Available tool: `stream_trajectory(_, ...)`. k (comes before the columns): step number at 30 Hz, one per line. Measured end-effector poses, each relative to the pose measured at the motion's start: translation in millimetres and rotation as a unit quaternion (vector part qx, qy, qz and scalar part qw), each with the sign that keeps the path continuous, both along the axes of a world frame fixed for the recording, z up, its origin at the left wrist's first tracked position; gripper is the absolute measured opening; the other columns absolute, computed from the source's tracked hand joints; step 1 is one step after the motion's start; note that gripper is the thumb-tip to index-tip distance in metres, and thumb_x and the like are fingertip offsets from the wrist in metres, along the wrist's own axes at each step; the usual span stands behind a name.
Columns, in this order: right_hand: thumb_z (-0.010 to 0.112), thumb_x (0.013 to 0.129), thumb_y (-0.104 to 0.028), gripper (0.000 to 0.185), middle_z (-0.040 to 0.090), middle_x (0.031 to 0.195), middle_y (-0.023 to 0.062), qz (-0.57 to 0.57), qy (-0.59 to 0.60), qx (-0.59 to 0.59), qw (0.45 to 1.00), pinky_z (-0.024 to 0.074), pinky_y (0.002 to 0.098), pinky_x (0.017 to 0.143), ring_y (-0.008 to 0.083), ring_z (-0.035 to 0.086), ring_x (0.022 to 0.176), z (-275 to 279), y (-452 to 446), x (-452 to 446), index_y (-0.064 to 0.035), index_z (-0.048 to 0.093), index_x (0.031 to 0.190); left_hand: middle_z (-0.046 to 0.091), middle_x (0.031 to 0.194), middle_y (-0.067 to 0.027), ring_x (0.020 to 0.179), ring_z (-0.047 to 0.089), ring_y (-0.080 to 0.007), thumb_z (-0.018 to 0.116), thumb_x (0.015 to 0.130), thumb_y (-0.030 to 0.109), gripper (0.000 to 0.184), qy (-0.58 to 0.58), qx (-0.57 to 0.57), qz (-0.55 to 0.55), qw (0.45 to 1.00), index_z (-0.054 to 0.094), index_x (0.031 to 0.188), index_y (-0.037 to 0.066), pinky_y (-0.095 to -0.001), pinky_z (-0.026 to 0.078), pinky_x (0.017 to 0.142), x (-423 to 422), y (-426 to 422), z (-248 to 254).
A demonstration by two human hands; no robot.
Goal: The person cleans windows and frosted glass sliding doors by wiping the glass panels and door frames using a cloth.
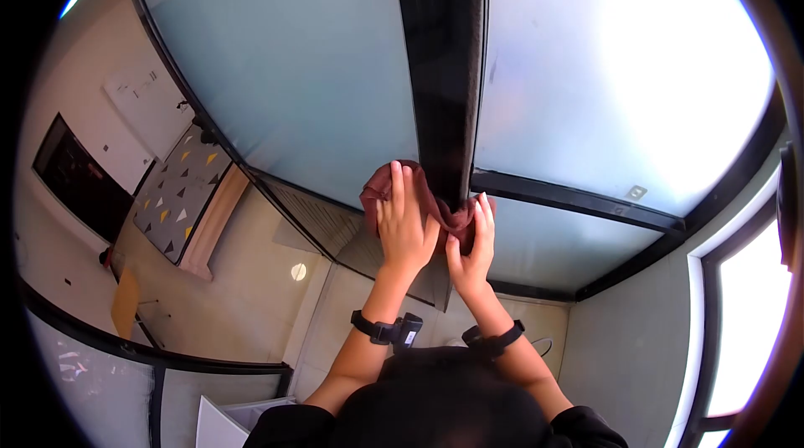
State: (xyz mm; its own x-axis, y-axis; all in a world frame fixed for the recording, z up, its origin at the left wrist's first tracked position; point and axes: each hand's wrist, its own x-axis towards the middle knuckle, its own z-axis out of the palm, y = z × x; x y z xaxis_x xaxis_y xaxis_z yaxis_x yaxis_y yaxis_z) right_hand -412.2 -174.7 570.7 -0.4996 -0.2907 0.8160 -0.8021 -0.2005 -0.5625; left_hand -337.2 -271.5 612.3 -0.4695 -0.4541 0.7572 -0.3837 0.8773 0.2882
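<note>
A dark reddish-brown cloth (pixel 425 195) is wrapped about the front edge of a black door frame (pixel 444 96), partly hidden by my fingers. My left hand (pixel 404 230) holds the cloth against the left face of the door, its fingers extended upward over the fabric. On the other side of the edge, my right hand (pixel 475 247) grips the cloth between thumb and fingers. Frosted glass panels (pixel 285 54) fill the framework on both sides. Black bands with small devices circle both wrists.
A black horizontal rail (pixel 578 199) crosses the glass on the right, above a tiled floor. At far right is a bright window (pixel 749 314). Through the opening on the left stand a bed (pixel 186 197) with a patterned cover and a wooden stool (pixel 126 304). A white cabinet (pixel 222 421) is low left.
</note>
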Motion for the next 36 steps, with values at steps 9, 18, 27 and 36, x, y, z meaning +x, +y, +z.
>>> stream_trajectory(9, 0.075, 0.053, -0.004, 0.061, 0.055, 0.121, 0.0171, 0.010, 0.155, -0.035, 0.987, 0.0431, 0.0348, 0.068, 0.0278, 0.057, 0.080, 42.2, 17.3, 19.8, -0.0009, 0.057, 0.111, 0.021, 0.141, -0.0337, 0.124, 0.033, -0.0462, 0.064, 0.079, 0.025, 0.076, 0.129, -0.104, 0.114, 0.980, 0.028, 0.136, -0.010, -0.0466, 0.032, 0.096, 39.3, 15.4, 24.7)
stream_trajectory(18, 0.065, 0.062, -0.004, 0.060, 0.050, 0.126, 0.0148, 0.001, 0.170, 0.148, 0.974, 0.0423, 0.0396, 0.081, 0.0310, 0.053, 0.090, -7.9, 0.5, 18.8, 0.0027, 0.048, 0.119, 0.052, 0.120, -0.0150, 0.093, 0.049, -0.0345, 0.045, 0.076, 0.008, 0.039, 0.037, 0.026, -0.150, 0.988, 0.054, 0.113, 0.001, -0.0422, 0.034, 0.084, 24.5, -5.9, -30.9)
stream_trajectory(27, 0.064, 0.065, -0.007, 0.064, 0.042, 0.134, 0.0199, 0.017, 0.143, 0.167, 0.975, 0.0411, 0.0409, 0.085, 0.0337, 0.052, 0.093, -13.5, 5.1, 11.6, 0.0083, 0.043, 0.123, 0.053, 0.067, -0.0148, 0.064, 0.051, -0.0362, 0.056, 0.076, 0.014, 0.011, 0.101, 0.103, -0.180, 0.973, 0.057, 0.073, 0.003, -0.0411, 0.039, 0.057, 3.2, -21.7, -29.9)
stream_trajectory(36, 0.061, 0.068, -0.007, 0.064, 0.037, 0.137, 0.0220, -0.072, 0.143, 0.189, 0.969, 0.0382, 0.0433, 0.091, 0.0359, 0.048, 0.105, 39.0, -7.8, 0.2, 0.0063, 0.041, 0.128, 0.060, 0.069, -0.0204, 0.064, 0.059, -0.0387, 0.056, 0.080, 0.019, 0.018, 0.100, 0.233, -0.090, 0.963, 0.066, 0.079, 0.005, -0.0409, 0.046, 0.055, -9.4, -25.2, -15.2)
